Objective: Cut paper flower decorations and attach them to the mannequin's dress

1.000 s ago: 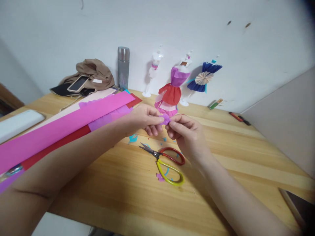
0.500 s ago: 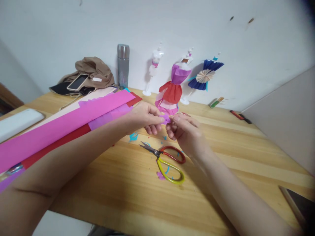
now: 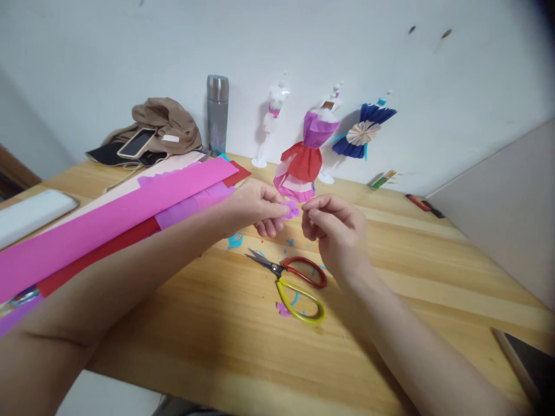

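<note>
Between the thumb and fingers of my left hand (image 3: 261, 209) is a small purple paper flower (image 3: 292, 210). My right hand (image 3: 336, 228) is just to its right, thumb and forefinger pinched together; whether anything tiny is between them I cannot make out. Below the hands lies a pair of scissors (image 3: 277, 269) with one red and one yellow handle, blades parted and pointing left. A purple paper scrap (image 3: 283, 309) lies by the yellow handle, and blue paper bits (image 3: 235, 240) are scattered around the blades.
Pink, red and purple paper sheets (image 3: 117, 216) are stacked under my left forearm. Along the wall stand a grey flask (image 3: 217, 115), a bare mini mannequin (image 3: 272, 118) and two in paper dresses (image 3: 306, 162). A dark flat object (image 3: 526, 358) lies at the right edge.
My right hand has drawn slightly right, away from the purple flower, leaving a small gap. My left hand keeps its hold on it.
</note>
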`<action>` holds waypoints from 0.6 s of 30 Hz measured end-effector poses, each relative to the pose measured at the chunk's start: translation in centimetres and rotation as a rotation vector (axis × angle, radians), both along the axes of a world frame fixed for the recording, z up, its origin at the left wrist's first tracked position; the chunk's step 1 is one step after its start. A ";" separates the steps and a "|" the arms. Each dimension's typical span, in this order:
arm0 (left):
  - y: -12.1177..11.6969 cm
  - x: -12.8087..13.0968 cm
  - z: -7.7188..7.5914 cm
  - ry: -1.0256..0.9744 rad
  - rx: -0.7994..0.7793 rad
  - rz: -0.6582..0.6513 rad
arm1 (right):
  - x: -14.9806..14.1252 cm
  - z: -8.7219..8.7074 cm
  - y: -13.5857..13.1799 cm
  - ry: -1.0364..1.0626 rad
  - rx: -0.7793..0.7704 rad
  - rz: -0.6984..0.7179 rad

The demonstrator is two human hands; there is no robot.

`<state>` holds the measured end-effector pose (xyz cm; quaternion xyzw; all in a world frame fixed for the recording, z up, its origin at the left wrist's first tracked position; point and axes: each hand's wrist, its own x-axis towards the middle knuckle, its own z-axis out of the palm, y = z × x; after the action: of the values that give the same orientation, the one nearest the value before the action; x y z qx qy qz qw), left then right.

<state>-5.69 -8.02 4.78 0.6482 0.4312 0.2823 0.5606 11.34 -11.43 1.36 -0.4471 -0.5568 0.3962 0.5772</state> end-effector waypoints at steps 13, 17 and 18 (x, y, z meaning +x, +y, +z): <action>-0.3 0.0 0.6 0.009 -0.032 -0.038 | -0.1 -0.4 0.2 0.000 -0.048 0.087; 0.1 -0.2 0.3 0.004 -0.051 -0.076 | 0.1 -0.4 0.3 0.065 -0.116 0.128; 0.2 -0.3 0.2 0.002 -0.052 -0.081 | 0.1 -0.4 0.3 0.075 -0.120 0.128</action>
<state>-5.97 -7.80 5.00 0.6505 0.4125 0.2473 0.5878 11.42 -11.08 0.95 -0.4291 -0.5378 0.4813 0.5432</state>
